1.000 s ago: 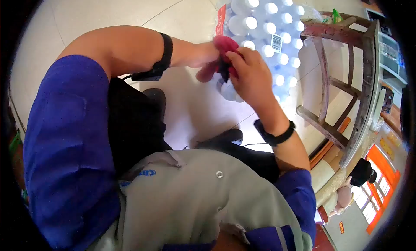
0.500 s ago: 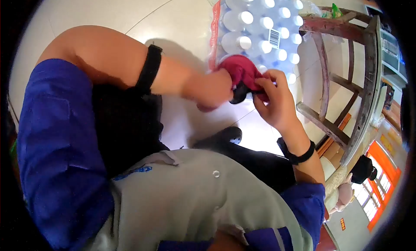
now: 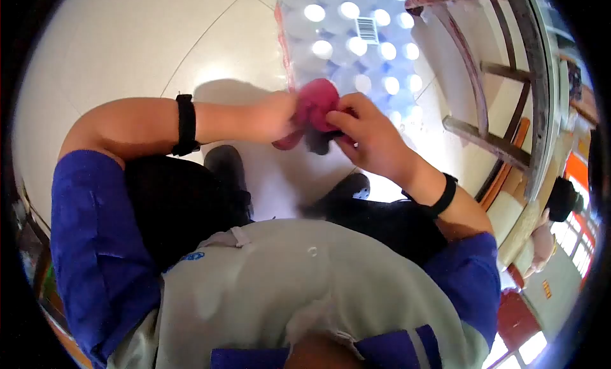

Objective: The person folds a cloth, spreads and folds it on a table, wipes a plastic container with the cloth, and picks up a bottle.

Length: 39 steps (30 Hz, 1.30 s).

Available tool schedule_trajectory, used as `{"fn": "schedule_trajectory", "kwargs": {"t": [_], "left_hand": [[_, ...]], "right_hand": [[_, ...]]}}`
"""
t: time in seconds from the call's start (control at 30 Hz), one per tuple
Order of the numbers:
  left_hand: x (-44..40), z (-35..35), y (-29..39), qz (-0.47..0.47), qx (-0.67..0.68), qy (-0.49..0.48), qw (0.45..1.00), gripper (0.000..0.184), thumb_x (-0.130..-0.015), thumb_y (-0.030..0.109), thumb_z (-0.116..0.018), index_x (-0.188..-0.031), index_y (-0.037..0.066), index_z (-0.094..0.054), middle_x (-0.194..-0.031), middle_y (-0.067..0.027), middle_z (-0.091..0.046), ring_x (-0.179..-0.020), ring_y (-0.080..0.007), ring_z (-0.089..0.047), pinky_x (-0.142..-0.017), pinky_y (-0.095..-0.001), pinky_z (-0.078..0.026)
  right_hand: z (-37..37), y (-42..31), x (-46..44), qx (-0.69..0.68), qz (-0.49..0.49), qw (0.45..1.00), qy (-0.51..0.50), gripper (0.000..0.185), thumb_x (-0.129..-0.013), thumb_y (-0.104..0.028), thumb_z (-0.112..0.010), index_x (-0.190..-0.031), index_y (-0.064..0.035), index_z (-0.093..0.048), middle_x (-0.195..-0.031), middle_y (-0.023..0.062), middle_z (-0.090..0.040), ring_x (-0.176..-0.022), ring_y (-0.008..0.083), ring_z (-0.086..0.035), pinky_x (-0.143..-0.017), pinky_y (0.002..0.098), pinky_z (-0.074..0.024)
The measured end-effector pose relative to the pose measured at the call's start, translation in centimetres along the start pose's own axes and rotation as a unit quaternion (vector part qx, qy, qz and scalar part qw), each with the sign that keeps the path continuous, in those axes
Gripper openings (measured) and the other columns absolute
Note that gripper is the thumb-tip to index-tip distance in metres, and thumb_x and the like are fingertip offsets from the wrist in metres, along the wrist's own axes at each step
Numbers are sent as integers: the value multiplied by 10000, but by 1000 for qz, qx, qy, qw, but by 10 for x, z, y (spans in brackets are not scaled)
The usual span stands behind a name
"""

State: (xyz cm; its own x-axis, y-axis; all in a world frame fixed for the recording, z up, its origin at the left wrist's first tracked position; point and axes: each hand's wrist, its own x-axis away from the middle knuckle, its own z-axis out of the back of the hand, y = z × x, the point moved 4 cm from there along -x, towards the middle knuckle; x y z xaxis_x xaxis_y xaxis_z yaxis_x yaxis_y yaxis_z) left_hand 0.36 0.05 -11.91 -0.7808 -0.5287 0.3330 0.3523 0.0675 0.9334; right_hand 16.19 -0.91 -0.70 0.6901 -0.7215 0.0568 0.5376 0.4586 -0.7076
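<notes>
A dark red cloth item [image 3: 317, 103] with a black part [image 3: 317, 142] on its underside is held between my two hands, above the floor. Its exact kind is unclear, as it is bunched up. My left hand [image 3: 278, 116] is closed on its left side, blurred, with the fingers mostly hidden. On the right side, my right hand [image 3: 368, 134] pinches the cloth between thumb and fingers. A black band circles each of my forearms.
A plastic-wrapped pack of white-capped bottles [image 3: 356, 66] stands on the tiled floor just beyond my hands. To the right is a worn wooden frame [image 3: 487, 140] with rungs. My dark shoes [image 3: 226, 171] are below my hands.
The view has shifted, so the bottle pack sits higher and further left, and both shoes show. My hands still hold the red cloth, which has turned and bunched somewhat.
</notes>
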Motion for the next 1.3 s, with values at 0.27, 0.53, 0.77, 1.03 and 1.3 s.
{"fn": "schedule_trajectory", "kwargs": {"t": [0.27, 0.53, 0.77, 1.03, 1.3], "left_hand": [[8, 15, 42, -29, 15, -119, 992, 232, -761, 98, -602, -959, -23, -614, -822, -159, -655, -776, -249, -639, -696, -365, -504], [-47, 57, 114, -31, -88, 81, 992, 456, -900, 193, -646, -1258, -35, -477, -1032, -142, -643, -930, -190, -633, -836, -324, -503], [-13, -8, 149, -200, -484, 45, 851, 606, -836, 188, -674, -1309, -86, -412, -957, -233, -552, -861, -401, -569, -759, -441, -486], [-53, -21, 172, -116, -516, 23, 848, 449, -871, 111, -591, -1280, -27, -468, -1073, -244, -586, -946, -407, -592, -793, -428, -497], [-65, 34, 190, -25, -519, -97, 849, 421, -851, 98, -599, -1256, 20, -517, -993, -196, -621, -882, -367, -615, -777, -386, -505]], "right_hand": [[3, -6, 9, 62, 3, 998, -30, 178, -813, -138, -574, -987, -101, -588, -1031, 137, -556, -969, 339, -537, -760, 398, -481], [71, 80, 42, 329, 3, 933, 146, 183, -747, -27, -611, -916, -96, -622, -927, 75, -615, -948, 291, -571, -816, 384, -471], [98, 63, 67, 340, 42, 924, 171, 125, -743, -114, -594, -863, -135, -567, -900, 44, -601, -888, 279, -567, -763, 397, -453], [61, 110, 97, -29, -150, 963, 222, 370, -783, 62, -452, -1108, -92, -539, -1041, 180, -608, -983, 370, -584, -820, 401, -472], [49, 125, 95, -3, -188, 964, 187, 374, -793, -8, -511, -1148, -125, -533, -969, 218, -624, -908, 415, -598, -758, 471, -479]]}}
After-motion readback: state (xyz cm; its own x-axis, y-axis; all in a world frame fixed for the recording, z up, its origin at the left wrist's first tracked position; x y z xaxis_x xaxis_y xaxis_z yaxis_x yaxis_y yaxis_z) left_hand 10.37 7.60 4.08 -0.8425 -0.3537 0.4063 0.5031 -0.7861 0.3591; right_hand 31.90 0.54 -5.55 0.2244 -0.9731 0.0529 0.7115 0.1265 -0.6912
